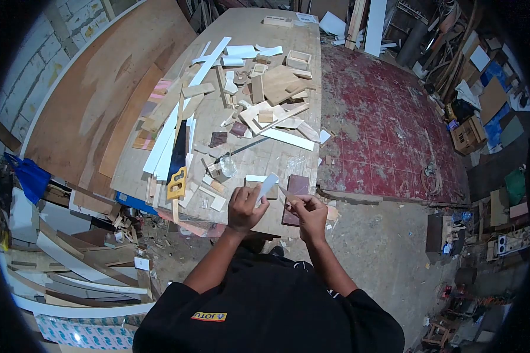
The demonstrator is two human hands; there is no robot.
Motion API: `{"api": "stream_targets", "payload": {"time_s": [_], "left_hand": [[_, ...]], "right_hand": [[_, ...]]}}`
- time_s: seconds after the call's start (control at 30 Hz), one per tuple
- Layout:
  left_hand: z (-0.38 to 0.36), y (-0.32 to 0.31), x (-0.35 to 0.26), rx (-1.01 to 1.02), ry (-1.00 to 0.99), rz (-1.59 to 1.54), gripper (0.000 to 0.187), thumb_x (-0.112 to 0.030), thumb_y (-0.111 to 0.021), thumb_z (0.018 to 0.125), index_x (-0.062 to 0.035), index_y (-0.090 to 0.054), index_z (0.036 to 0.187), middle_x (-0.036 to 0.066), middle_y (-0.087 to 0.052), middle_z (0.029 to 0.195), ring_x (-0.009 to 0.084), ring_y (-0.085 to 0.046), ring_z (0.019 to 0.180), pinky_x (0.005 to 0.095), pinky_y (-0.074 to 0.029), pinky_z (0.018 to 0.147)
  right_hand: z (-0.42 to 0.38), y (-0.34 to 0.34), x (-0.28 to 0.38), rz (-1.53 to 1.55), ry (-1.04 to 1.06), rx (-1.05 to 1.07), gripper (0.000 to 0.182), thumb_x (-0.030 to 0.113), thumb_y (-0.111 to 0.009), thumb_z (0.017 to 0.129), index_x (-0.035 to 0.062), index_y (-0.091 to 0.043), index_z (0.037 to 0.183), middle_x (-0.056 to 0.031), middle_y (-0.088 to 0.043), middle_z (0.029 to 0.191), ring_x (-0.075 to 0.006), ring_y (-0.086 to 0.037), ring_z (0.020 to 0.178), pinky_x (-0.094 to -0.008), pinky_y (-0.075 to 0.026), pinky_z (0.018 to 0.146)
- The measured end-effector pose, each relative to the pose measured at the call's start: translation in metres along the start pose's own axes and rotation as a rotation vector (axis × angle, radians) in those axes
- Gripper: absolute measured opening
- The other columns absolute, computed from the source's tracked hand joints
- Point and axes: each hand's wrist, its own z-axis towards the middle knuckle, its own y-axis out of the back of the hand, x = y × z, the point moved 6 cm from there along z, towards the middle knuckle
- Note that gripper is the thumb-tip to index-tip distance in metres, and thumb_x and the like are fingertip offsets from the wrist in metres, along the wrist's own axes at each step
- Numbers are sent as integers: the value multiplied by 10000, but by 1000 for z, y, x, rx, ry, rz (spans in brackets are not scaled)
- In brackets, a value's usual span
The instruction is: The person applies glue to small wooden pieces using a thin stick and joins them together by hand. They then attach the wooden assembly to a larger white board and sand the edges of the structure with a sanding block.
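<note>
Near the table's front edge, my left hand (246, 209) is closed on a white flat strip (268, 185), its rounded end pointing up and away. To its right, my right hand (310, 215) pinches a thin, pointed brownish piece (287, 194), too small to tell its kind. The two pieces are close together, apart by a small gap. Behind the right hand lies a dark reddish-brown board (298, 185). A small board with a white strip (255, 177) on it lies beyond the left hand.
A yellow-handled handsaw (176, 183) lies at the worktable's (229, 26) left side. A clear plastic bag (227, 166) sits nearby. Wood offcuts (281, 84) and white strips (288, 139) pile further back. Large plywood sheets (94, 76) lean left; red tiled floor (377, 117) lies right.
</note>
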Motion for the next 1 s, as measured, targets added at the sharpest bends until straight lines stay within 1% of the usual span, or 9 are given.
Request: {"api": "stream_targets", "payload": {"time_s": [0.2, 0.33, 0.4, 0.6, 0.8, 0.87, 0.9, 0.93, 1.0], "left_hand": [[-3, 3, -19, 12, -65, -135, 386, -58, -764, 697, 7, -671, 1067, 113, -575, 806, 290, -581, 721, 400, -495, 640], [-1, -3, 1, 3, 6, -54, 383, -57, -764, 697, 7, -670, 1062, 114, -576, 815, 295, -581, 727, 406, -495, 649], [-1, -1, 4, 0, 11, -29, 370, -53, -762, 698, 4, -671, 1051, 113, -576, 817, 296, -584, 729, 410, -497, 650], [-8, -2, -12, 56, -107, -119, 375, -74, -766, 710, -3, -676, 1067, 104, -579, 827, 291, -592, 742, 403, -502, 654], [-10, -8, 24, 33, 82, 12, 379, -63, -734, 736, 13, -673, 1102, 104, -596, 805, 251, -614, 756, 358, -521, 709], [-22, -24, 53, 134, 537, -455, 322, -65, -714, 787, 10, -669, 1098, 94, -646, 844, 213, -645, 769, 339, -533, 730], [-32, -43, 64, 248, 765, -809, 308, -136, -691, 852, 22, -658, 1114, 84, -677, 900, 175, -662, 796, 318, -544, 753], [-39, -44, 68, 246, 768, -807, 308, -136, -691, 852, 22, -658, 1114, 84, -677, 900, 175, -662, 796, 318, -544, 753], [-61, -64, 61, 270, 1282, -1698, 393, -215, -623, 910, 47, -594, 1202, 81, -653, 931, 168, -647, 804, 293, -547, 774]], "right_hand": [[2, -1, -6, -52, 23, 10, 145, 44, -685, 896, -58, -660, 997, -103, -714, 843, -131, -692, 715, -219, -522, 579], [0, -1, -5, -11, 4, 4, 150, 45, -685, 895, -60, -662, 1000, -105, -712, 827, -129, -689, 708, -221, -524, 585], [1, 2, -6, -37, 41, -10, 155, 58, -684, 898, -56, -663, 1001, -104, -712, 813, -123, -686, 705, -216, -503, 537], [-1, -2, -10, -41, -16, -21, 159, 74, -689, 899, -55, -669, 990, -97, -712, 817, -119, -682, 703, -222, -507, 549], [-12, -3, 14, -105, 47, -22, 148, 68, -690, 897, -51, -672, 983, -82, -709, 809, -99, -650, 677, -225, -506, 574], [-13, -1, 17, -116, 130, -34, 133, 46, -694, 882, -40, -674, 981, -81, -706, 825, -104, -653, 704, -233, -517, 608], [-14, 1, 21, -126, 213, -45, 126, 25, -699, 868, -30, -675, 979, -80, -704, 842, -110, -656, 731, -241, -528, 642], [-11, 4, 18, -126, 211, -42, 126, 25, -699, 868, -30, -675, 979, -80, -704, 842, -110, -656, 731, -241, -528, 642], [-17, 1, 43, -373, 632, -11, 172, -28, -718, 811, 3, -674, 974, -92, -691, 874, -154, -675, 790, -266, -546, 708]]}}
